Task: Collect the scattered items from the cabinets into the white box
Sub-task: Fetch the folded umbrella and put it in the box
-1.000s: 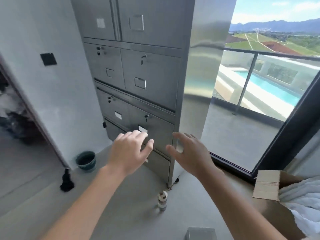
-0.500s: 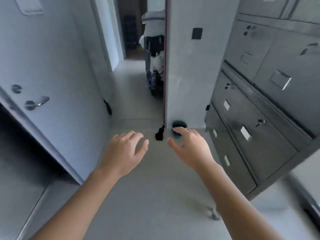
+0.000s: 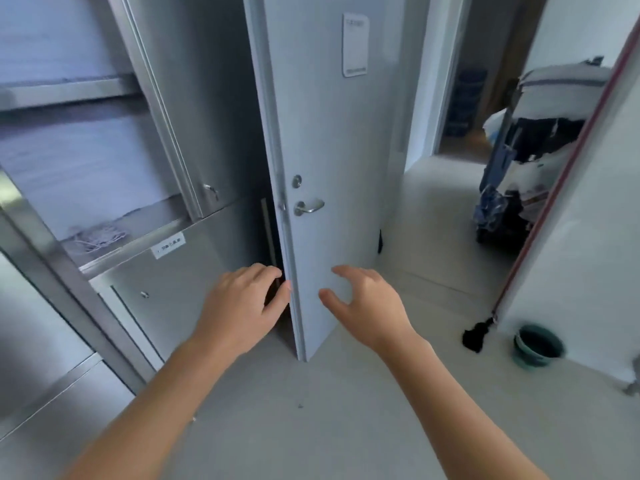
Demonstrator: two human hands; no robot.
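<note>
A utility corridor indoors: stainless-steel cabinets (image 3: 166,271) line the left, a white door (image 3: 329,133) with lever handle (image 3: 309,206) stands ajar, grey floor (image 3: 311,427).

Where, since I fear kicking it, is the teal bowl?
In the head view the teal bowl sits on the floor at lower right, by the white wall, just right of a small black object.

Left hand (image 3: 242,306): went bare; showed its back, with a short-cut thumbnail.
Right hand (image 3: 367,308): went bare too; showed its back and smooth knuckles.
Left forearm (image 3: 138,417): ran slender and uncovered to the frame's lower edge.
Right forearm (image 3: 464,410): same, uncovered throughout.
</note>
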